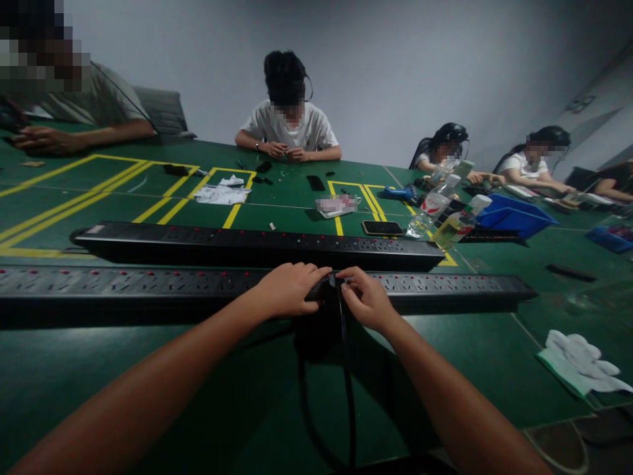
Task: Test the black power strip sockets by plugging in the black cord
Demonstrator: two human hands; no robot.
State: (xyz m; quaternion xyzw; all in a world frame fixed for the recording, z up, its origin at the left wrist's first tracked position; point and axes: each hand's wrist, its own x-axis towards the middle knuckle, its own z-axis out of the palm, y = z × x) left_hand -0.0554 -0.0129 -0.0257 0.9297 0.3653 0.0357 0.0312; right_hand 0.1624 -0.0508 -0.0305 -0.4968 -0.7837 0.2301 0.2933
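Observation:
A long black power strip (448, 285) with rows of sockets and small red parts lies across the table in front of me. At its middle, my left hand (289, 289) is closed over the strip, its thumb and fingertips by a dark plug (332, 281). From the other side my right hand (366, 297) pinches at this plug, fingers bent. The black cable (348, 376) runs from the plug down toward me. My fingers partly hide the plug, so I cannot tell how far it sits in a socket.
Behind lies a second black power strip (257, 244). Farther back are a phone (382, 228), bottles (457, 224), a blue bin (517, 214) and white papers (223, 191). A white glove (583, 363) lies at the right. Several people sit around the green table (198, 396).

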